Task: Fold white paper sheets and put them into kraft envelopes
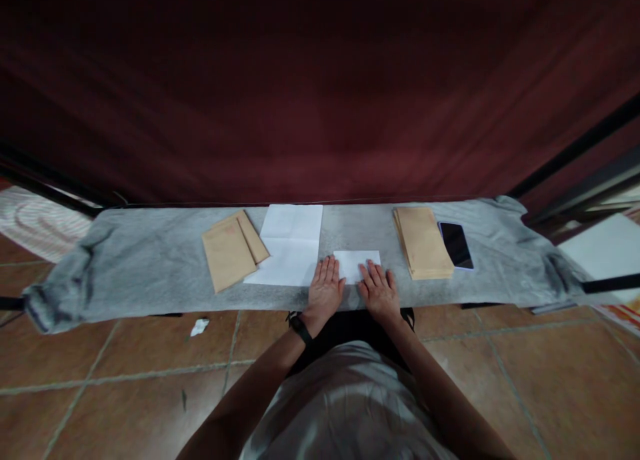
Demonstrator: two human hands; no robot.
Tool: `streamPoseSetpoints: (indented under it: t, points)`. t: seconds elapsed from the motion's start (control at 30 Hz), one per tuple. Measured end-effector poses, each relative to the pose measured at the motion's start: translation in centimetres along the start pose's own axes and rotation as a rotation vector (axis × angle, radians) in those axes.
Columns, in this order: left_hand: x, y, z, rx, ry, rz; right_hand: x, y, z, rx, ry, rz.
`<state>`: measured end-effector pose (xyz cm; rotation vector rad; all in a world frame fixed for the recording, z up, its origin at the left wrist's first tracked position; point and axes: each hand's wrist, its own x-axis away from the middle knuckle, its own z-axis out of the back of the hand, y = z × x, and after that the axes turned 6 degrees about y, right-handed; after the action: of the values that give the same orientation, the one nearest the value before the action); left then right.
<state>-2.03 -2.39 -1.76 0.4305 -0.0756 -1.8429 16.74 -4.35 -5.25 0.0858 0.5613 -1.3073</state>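
While the left hand (326,288) lies flat, fingers close together, on the left end of the folded paper (353,263), the right hand (379,290) rests on its right end with fingers spread. The folded paper sits near the front edge of the cloth-covered table (150,267), between the white sheets (291,247) and the stack of brown envelopes (426,242).

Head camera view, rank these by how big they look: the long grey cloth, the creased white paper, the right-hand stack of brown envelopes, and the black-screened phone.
Largest to smallest:
Long grey cloth
Creased white paper
Right-hand stack of brown envelopes
Black-screened phone
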Motion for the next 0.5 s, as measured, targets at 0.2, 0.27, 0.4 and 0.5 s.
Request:
streamPoseSetpoints:
  t: [0.2, 0.27, 0.4, 0.5]
  points:
    - [-0.7, -8.2, 5.7, -0.019, 0.215, 0.345, 0.2, 0.1, -0.2, 0.024, -0.003, 0.01]
    - [-0.5, -12.7, 8.4, -0.003, 0.317, 0.65, 0.2, 0.0, -0.3, 0.027, 0.001, 0.007]
    - [1.2, -18.7, 12.6, 0.029, 0.349, 0.917, 0.2, 0.0, -0.4, 0.035, -0.004, 0.01]
    - [2.3, -19.0, 14.3, 0.225, 0.309, 0.873, 0.3, 0.0, -0.4, 0.039, -0.008, 0.01]
